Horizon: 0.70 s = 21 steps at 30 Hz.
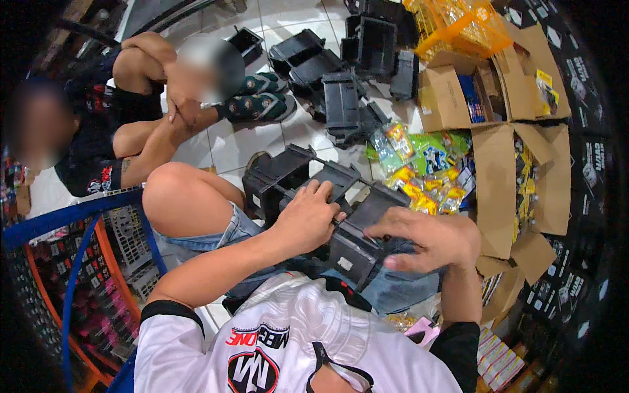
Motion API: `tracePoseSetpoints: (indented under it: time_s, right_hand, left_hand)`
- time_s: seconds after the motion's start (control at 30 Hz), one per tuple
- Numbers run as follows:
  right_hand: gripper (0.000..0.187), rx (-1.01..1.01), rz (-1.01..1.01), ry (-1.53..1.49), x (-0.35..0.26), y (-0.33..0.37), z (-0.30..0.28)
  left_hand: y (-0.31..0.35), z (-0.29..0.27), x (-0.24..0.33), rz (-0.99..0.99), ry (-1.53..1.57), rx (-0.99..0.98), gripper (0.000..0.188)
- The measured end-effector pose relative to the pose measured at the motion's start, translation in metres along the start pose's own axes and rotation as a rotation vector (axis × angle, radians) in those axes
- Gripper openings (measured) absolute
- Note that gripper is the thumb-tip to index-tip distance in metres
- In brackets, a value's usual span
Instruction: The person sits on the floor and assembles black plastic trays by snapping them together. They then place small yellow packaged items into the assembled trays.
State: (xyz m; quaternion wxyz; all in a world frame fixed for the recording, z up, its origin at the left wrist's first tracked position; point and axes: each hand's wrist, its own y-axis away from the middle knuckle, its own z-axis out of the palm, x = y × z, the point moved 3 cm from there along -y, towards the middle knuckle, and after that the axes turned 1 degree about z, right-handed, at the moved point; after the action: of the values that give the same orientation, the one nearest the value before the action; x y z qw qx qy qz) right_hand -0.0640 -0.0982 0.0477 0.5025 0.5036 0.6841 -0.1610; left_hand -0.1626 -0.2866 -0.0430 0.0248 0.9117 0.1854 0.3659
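Note:
Several black plastic bins point(357, 245) are bunched over my lap, some edge to edge, with a small pale label on one front wall. My left hand point(308, 213) is curled over the rim of a middle bin, its fingertips partly hidden. At the right end of the bins is my right hand point(426, 243), thumb and fingers apart; the index fingertip is at a bin's edge, and whether it touches I cannot tell. Another black bin point(278, 180) stands by my knee at the left of the bunch.
More black bins point(341, 98) lie scattered on the tiled floor point(229, 147) ahead. Yellow packets point(426, 187) are heaped at the right, beside open cardboard boxes point(495, 183) and an orange crate point(458, 29). A person point(151, 111) sits at the left, near a blue metal frame point(72, 219).

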Motion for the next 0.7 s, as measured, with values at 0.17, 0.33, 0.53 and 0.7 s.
tracePoseSetpoints:
  time_s: [0.17, 0.33, 0.53, 0.7]
  right_hand:
    - [0.063, 0.113, 0.380, 0.321, 0.016, -0.022, 0.038]
    - [0.057, 0.070, 0.409, 0.178, 0.039, -0.021, 0.056]
    - [0.058, -0.114, 0.475, 0.200, 0.037, -0.017, 0.051]
    - [0.058, -0.198, 0.403, 0.144, 0.026, -0.007, 0.035]
  left_hand:
    - [-0.011, 0.021, 0.010, 0.015, -0.137, 0.020, 0.020]
    - [-0.018, 0.019, 0.005, 0.013, -0.108, -0.195, 0.025]
    - [-0.031, 0.005, 0.001, 0.229, -0.112, -0.268, 0.030]
    - [-0.026, -0.003, 0.010, 0.199, 0.017, -0.349, 0.030]
